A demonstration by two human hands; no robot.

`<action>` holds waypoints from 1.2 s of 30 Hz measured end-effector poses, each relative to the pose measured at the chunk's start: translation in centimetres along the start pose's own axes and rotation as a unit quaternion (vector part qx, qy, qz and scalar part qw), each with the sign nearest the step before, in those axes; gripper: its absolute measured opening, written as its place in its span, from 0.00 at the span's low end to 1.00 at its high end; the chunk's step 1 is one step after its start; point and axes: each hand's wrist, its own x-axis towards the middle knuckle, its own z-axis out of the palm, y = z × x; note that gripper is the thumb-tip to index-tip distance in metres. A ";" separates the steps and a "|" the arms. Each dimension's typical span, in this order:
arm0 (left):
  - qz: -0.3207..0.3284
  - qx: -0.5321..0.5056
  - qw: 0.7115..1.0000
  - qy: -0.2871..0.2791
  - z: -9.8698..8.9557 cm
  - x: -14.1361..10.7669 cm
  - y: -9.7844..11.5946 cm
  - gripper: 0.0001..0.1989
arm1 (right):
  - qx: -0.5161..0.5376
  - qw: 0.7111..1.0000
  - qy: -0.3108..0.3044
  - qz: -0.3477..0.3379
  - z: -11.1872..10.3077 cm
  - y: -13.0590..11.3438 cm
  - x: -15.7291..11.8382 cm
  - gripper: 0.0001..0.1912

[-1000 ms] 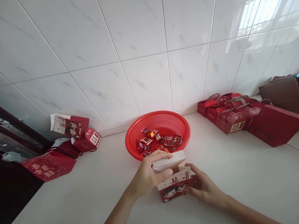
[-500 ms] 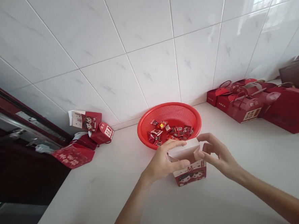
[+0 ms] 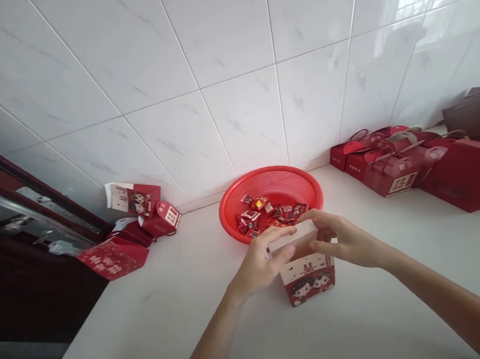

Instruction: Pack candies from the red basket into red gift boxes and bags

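Observation:
A small red-and-white paper gift box stands upright on the white counter, its top open and its front printed with two cartoon faces. My left hand is at its left side, thumb over the opening and forefinger along the rear rim. At the right rim, my right hand has its thumb by the opening and bent fingers around the upper side wall. Just behind the box sits a red plastic colander basket with several wrapped candies inside; the box and my right fingers cover part of its front edge.
More red gift boxes lie piled at the left near a dark door with a metal handle. Along the wall at right stand several handled red boxes and a larger red bag. White wall tiles rise behind the counter.
My right hand has shifted slightly left and up along the rim. My left thumb has drawn back from the front panel, showing more of its print. The view has moved slightly.

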 end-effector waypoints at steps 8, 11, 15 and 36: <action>0.008 0.012 1.000 -0.004 -0.3 0.0 0.1 0.17 | -0.041 0.996 0.043 -0.073 -3.2 -1.0 3.0 0.12; 0.016 0.017 1.000 -0.009 -0.3 0.0 0.2 0.14 | -0.013 0.991 0.106 -0.085 -3.8 -0.6 5.3 0.13; 0.043 -0.007 0.999 -0.011 -0.4 -0.2 0.3 0.13 | 0.014 0.988 0.125 -0.090 -3.3 0.7 7.9 0.14; -0.235 0.484 0.822 -0.186 -8.1 10.9 -6.1 0.52 | -0.297 0.951 0.047 0.075 -0.4 3.9 9.8 0.10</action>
